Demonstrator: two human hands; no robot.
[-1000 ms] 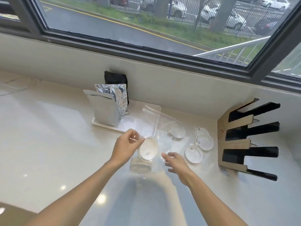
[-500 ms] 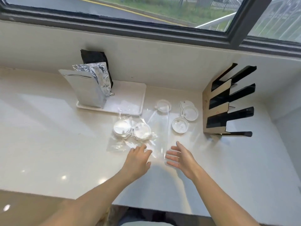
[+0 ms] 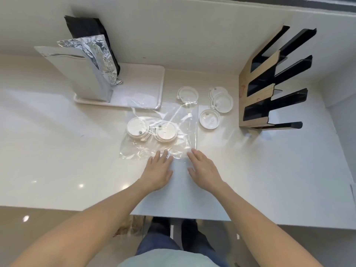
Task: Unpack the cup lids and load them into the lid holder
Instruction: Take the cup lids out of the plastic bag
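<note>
A clear plastic bag point(image 3: 173, 122) lies flat on the white counter, with two stacks of white cup lids point(image 3: 137, 128) point(image 3: 166, 132) inside it. My left hand point(image 3: 158, 170) lies flat with straight fingers on the bag's near edge. My right hand point(image 3: 204, 169) rests flat beside it, fingertips at the bag's near right corner. Several loose lids lie beyond the bag: one point(image 3: 187, 94) at its far end, one point(image 3: 209, 119) to its right, two overlapping point(image 3: 221, 100) further back. The wood-and-black lid holder point(image 3: 256, 93) stands at the right, its slots showing no lids.
A white tray point(image 3: 142, 97) at the back left carries a grey pouch point(image 3: 77, 74), a crumpled foil bag point(image 3: 100, 56) and a black bag point(image 3: 86, 27). A wall runs along the back. The counter's front edge point(image 3: 181, 217) is near my body.
My left hand let go of the bag, which dropped flat onto the counter with the lid stacks inside. Both hands now lie flat at its near edge. My view tilted downward.
</note>
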